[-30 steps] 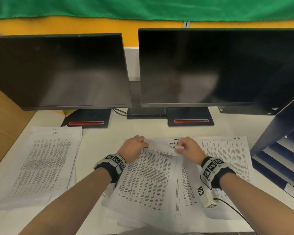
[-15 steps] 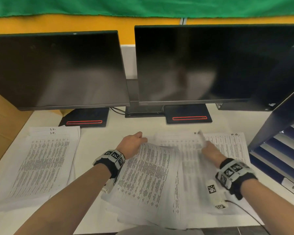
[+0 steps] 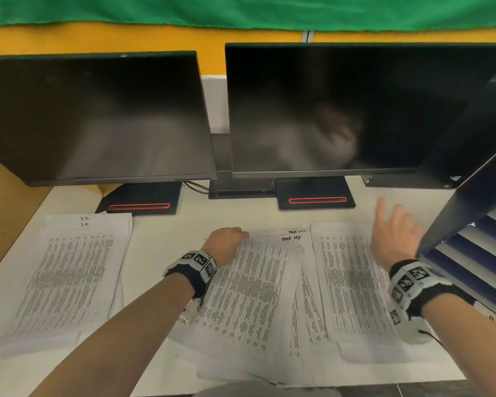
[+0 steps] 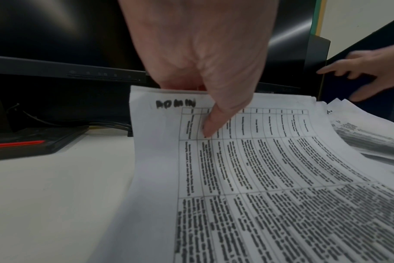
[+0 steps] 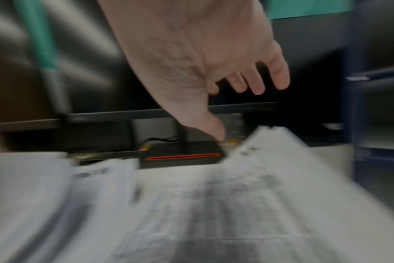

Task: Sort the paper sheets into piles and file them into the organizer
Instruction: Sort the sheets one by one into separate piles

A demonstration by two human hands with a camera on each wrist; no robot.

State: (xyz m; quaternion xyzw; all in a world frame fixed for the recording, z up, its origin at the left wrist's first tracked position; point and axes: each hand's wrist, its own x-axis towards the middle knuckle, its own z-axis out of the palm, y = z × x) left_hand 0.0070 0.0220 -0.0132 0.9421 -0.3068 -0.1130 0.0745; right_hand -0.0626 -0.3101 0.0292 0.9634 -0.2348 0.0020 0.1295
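Observation:
My left hand (image 3: 226, 242) (image 4: 205, 99) pinches the top edge of the middle stack of printed sheets (image 3: 246, 293) (image 4: 259, 169), whose top sheet is marked "ADMIN". My right hand (image 3: 395, 239) (image 5: 243, 85) hovers with spread fingers, holding nothing, above the right pile (image 3: 352, 282) (image 5: 247, 195) next to the organizer. The dark blue organizer (image 3: 476, 247) with sloped shelves stands at the right edge of the desk. A third pile (image 3: 69, 270) lies at the left, marked "I.T.". The right wrist view is blurred.
Two dark monitors (image 3: 98, 116) (image 3: 341, 107) on black stands (image 3: 139, 200) (image 3: 315, 194) line the back of the white desk (image 3: 166, 224). A cardboard box (image 3: 3, 196) sits at the left. More loose sheets (image 3: 284, 365) spread under the middle stack toward the front edge.
My right hand took a sheet from the middle stack, carried it right, laid it on the right pile and let go. It now hovers open. My left hand kept its hold.

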